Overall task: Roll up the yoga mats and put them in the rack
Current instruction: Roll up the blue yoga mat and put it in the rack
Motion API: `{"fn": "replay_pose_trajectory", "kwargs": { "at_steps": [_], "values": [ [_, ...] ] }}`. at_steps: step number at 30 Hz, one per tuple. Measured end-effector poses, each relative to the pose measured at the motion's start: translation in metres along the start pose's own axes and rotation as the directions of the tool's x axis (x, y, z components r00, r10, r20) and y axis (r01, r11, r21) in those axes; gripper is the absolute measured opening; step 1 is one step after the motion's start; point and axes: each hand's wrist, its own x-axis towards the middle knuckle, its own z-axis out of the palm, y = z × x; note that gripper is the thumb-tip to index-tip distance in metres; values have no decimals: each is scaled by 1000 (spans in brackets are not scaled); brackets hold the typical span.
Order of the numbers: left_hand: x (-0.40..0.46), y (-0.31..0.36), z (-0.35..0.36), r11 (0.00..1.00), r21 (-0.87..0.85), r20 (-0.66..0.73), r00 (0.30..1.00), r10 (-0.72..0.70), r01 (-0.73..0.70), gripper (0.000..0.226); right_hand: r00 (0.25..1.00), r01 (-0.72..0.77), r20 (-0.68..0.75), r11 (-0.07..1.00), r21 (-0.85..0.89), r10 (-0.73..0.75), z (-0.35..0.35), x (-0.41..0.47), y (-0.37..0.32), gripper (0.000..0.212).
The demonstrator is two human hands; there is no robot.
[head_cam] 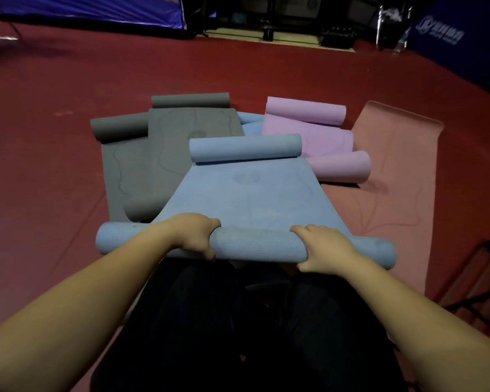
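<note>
Blue yoga mat [246,199] lies in the middle of the frame on the red floor [40,154], its near end wound into a roll across the lower centre and its far end curled into a second roll higher up. Both hands clench that near roll: the left hand [194,236] wraps it left of centre, with fingers over the top and thumb beneath, and the right hand [321,248] wraps it right of centre in the same way. The flat stretch of the mat runs up the frame from the hands to the far curl.

At centre left a grey mat [142,165] lies partly under the blue one, with a curled end toward the left, and a second grey mat [193,120] overlaps it with its curl at the top. At upper right of centre a purple mat [317,137] lies with both ends curled, resting on a flat pink mat [393,165] that runs down the right side. A dark metal rack [481,281] shows at the right edge. Dark trousers [238,329] fill the bottom centre
</note>
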Motion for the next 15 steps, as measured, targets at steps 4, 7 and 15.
{"fn": "replay_pose_trajectory", "kwargs": {
  "at_steps": [4,7,15],
  "values": [
    [-9,1,-7,991,-131,153,988,6,15,53,984,60,160,994,91,-74,-17,-2,3,75],
    [-11,-3,-7,980,-199,202,979,20,21,50,959,59,267,989,132,-93,-27,1,0,74],
    [-19,-13,18,985,-107,-228,967,112,-139,73,846,-56,524,962,269,-97,-36,34,8,63]
  ]
}}
